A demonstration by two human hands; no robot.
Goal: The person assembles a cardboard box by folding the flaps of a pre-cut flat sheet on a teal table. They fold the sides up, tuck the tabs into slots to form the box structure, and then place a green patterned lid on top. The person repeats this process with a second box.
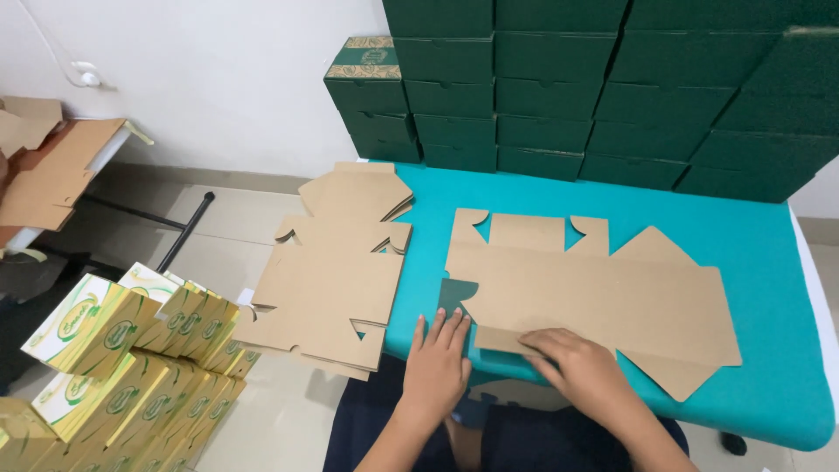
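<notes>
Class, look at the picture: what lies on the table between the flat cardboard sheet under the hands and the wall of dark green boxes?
Only bare teal table cover, seen in the head view, separates the flat cardboard sheet from the dark green boxes.

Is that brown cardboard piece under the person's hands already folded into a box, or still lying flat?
Still flat. The cardboard blank lies spread on the teal table, flaps out to the sides; the left hand and right hand press its near edge.

A plain brown flat box blank (594, 293) is seen on a teal tablecloth (769, 262). To its left, a stack of blanks (336, 280) is shown in the same unprinted brown. Far across the table, dark green boxes (594, 87) are stacked; one lid (365, 59) is patterned in gold ornament. At near left, yellow and white cartons (131, 350) with green oval emblems are seen.
</notes>
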